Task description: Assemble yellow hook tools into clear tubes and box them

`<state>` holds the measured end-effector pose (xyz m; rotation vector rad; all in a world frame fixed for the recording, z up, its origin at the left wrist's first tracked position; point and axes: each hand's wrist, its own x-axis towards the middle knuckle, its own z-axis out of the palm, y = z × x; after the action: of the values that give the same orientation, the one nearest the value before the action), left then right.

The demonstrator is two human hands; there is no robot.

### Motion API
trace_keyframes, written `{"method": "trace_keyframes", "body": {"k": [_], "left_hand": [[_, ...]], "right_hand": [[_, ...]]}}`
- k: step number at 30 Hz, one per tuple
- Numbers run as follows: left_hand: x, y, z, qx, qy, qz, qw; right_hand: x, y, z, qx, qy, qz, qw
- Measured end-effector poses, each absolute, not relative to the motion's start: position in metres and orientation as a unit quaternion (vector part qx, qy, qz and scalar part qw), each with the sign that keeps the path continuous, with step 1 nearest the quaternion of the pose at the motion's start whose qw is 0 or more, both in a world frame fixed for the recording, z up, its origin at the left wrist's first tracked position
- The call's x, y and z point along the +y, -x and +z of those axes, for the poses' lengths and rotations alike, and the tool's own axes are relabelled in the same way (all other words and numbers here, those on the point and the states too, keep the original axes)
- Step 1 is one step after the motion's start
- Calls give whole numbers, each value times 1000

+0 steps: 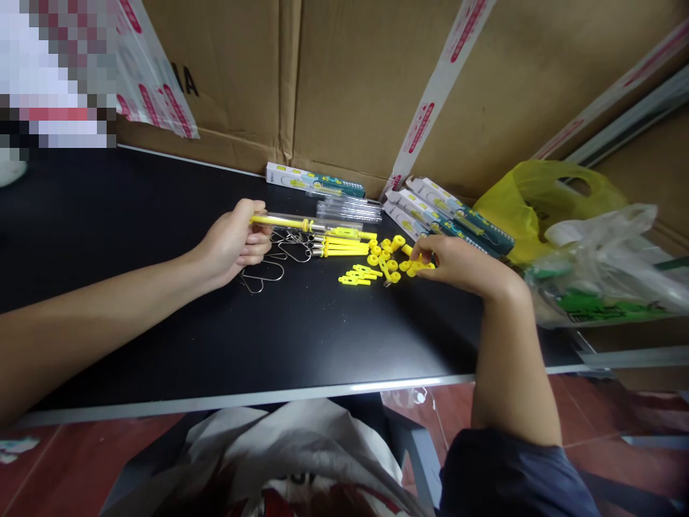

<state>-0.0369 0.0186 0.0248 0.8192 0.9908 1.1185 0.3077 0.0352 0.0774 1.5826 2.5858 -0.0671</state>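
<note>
My left hand (234, 244) is closed round the end of a clear plastic tube (323, 224) with yellow rod-like parts inside, held level above the table. My right hand (452, 262) is at a pile of small yellow plastic parts (383, 255), thumb and fingertips bent round a small yellow plastic part (415, 268) at the right side of the pile. Below the tube lie several yellow rods with metal ends (349, 247) and bent metal wire hooks (263, 273). Flat yellow pieces (358, 276) lie in front of the rods.
Clear tubes (349, 210) lie behind the rods. One printed box (315, 179) lies along the back, and several more (452, 215) lie to its right. A yellow bag (500, 194) and a clear bag (608, 273) fill the right end. Cardboard (349, 86) rises behind the black table (301, 345).
</note>
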Motion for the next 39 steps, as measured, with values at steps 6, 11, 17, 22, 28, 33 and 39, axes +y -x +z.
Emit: {"method": "trace_keyframes", "body": {"k": [6,11,17,22,28,33,39], "left_hand": [[17,34,27,451,-361,497,647],[17,33,28,457,-355,506,639],[18,33,26,462,-361,503,635],[17,32,26,465,-363,501,634],[16,31,26,453,-366,503,639],[14,30,28,462,-372,504,628],[13,28,29,474,-374,502,620]], "right_hand": [[31,-308,87,852,-520,-52,-1],[20,-293,93,832,-476,-214,-189],[16,-267,83,761,-419,-339,-361],[15,-261,80,750,-410,-363,-371],[16,-256,76,747,-402,-374,-375],[15,-255,76,742,-395,-376,-389],[15,-252,74,745,-386,-388,-381]]}}
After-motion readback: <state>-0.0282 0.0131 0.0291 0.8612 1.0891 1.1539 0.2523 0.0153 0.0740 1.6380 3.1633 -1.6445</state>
